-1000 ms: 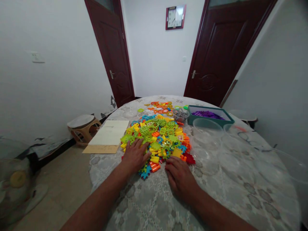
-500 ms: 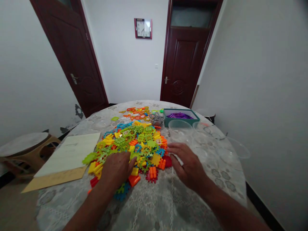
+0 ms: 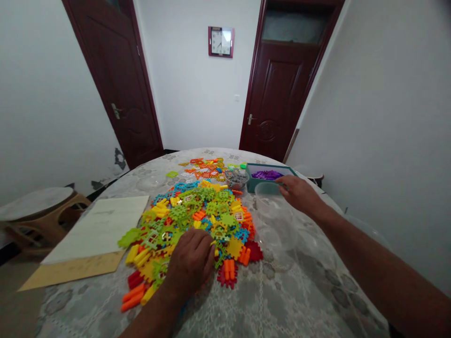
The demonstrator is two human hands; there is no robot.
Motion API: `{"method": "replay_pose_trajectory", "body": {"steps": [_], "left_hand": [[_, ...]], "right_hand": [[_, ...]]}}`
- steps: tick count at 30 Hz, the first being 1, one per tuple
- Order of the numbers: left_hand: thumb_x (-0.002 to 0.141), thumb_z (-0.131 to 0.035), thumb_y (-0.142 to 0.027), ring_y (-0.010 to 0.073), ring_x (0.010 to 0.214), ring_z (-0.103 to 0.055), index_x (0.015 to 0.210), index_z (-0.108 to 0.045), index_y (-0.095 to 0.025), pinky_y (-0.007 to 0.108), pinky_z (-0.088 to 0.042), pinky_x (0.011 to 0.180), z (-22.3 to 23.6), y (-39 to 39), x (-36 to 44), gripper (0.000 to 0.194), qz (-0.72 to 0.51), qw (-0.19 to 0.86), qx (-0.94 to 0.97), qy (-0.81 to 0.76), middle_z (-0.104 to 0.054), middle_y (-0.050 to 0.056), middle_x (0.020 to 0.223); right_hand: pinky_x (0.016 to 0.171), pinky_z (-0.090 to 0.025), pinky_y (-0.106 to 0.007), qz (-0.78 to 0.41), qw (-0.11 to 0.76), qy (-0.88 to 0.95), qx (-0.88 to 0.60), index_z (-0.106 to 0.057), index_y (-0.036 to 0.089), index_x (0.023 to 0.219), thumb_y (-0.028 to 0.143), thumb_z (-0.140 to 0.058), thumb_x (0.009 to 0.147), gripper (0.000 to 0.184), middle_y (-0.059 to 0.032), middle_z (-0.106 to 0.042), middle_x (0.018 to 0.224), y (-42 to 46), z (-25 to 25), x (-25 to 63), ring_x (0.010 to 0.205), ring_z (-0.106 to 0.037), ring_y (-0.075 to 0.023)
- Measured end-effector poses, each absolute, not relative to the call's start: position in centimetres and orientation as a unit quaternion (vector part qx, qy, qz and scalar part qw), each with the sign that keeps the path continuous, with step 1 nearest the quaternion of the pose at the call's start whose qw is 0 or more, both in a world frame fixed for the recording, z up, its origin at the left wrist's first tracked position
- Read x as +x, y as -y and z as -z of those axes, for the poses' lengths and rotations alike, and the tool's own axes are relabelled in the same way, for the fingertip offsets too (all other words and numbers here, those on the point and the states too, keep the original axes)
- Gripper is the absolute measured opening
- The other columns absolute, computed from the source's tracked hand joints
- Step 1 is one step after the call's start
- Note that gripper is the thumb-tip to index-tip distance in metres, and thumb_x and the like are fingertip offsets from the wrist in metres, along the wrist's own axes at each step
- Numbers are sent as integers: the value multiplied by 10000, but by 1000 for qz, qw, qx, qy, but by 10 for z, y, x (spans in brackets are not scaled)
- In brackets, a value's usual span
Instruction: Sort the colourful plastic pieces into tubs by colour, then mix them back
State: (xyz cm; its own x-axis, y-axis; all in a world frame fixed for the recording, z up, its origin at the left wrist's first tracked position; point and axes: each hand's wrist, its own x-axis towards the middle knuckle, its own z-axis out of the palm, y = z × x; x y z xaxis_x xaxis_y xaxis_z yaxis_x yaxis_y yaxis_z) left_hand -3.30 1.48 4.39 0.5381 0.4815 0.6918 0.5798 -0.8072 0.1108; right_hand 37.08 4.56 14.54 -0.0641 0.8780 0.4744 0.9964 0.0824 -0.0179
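A heap of colourful plastic building pieces (image 3: 197, 206) in green, yellow, blue, orange and red covers the middle of the table. Over its near side my left hand (image 3: 193, 256) is closed, fingers curled downward. A bit of yellow shows by its fingertips, but what it grips is mostly hidden. My right hand (image 3: 301, 195) reaches out to the far right. Its thumb and fingers pinch the rim of a clear plastic bowl (image 3: 269, 191), which stands in front of a green box (image 3: 252, 184) of purple pieces.
A small clear bowl of grey pieces (image 3: 237, 178) stands behind the heap. More flat orange pieces (image 3: 206, 167) lie farther back. At the left is a sheet of paper (image 3: 97, 225) with a tan strip. More clear containers (image 3: 366, 230) are at the right, and a stool (image 3: 38, 206) stands left of the table.
My right hand has left the heap's right edge and moved forward to the clear bowl. My left hand has shifted slightly right and nearer. The view has turned a little left.
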Motion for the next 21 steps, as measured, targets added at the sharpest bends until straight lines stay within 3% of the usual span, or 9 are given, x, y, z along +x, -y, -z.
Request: {"method": "replay_pose_trajectory", "body": {"steps": [5, 9, 14, 21], "left_hand": [[996, -557, -172, 250, 965, -676, 1047, -638, -234, 475, -544, 985, -42, -13, -31, 114, 356, 43, -883, 304, -724, 77, 1002], [992, -564, -195, 260, 963, -686, 1126, -642, -237, 457, -573, 906, -39, -13, -36, 160, 325, 20, -891, 316, -733, 84, 1008], [986, -571, -217, 251, 933, -664, 1009, -641, -228, 439, -557, 877, -37, -10, -38, 75, 288, -27, -907, 304, -698, 74, 942], [959, -614, -273, 246, 886, -636, 922, -599, -225, 409, -512, 805, -38, -2, -35, 63, 251, -36, -928, 274, -673, 64, 897]], "right_hand": [[1073, -487, -352, 107, 65, 755, -644, -754, 180, 1232, 231, -576, 1010, 289, -136, -757, 1252, -100, -146, 301, 1203, -681, -266], [983, -516, -355, 89, -19, 752, -653, -766, 177, 1175, 354, -528, 1068, 315, -171, -752, 1205, -139, -144, 265, 1165, -688, -294], [912, -538, -365, 94, -61, 745, -658, -768, 165, 1135, 499, -544, 1063, 409, -188, -738, 1196, -166, -130, 254, 1116, -700, -305], [853, -541, -356, 129, -82, 730, -666, -719, 155, 1170, 485, -490, 1090, 410, -179, -707, 1201, -175, -113, 254, 1058, -718, -288]]}}
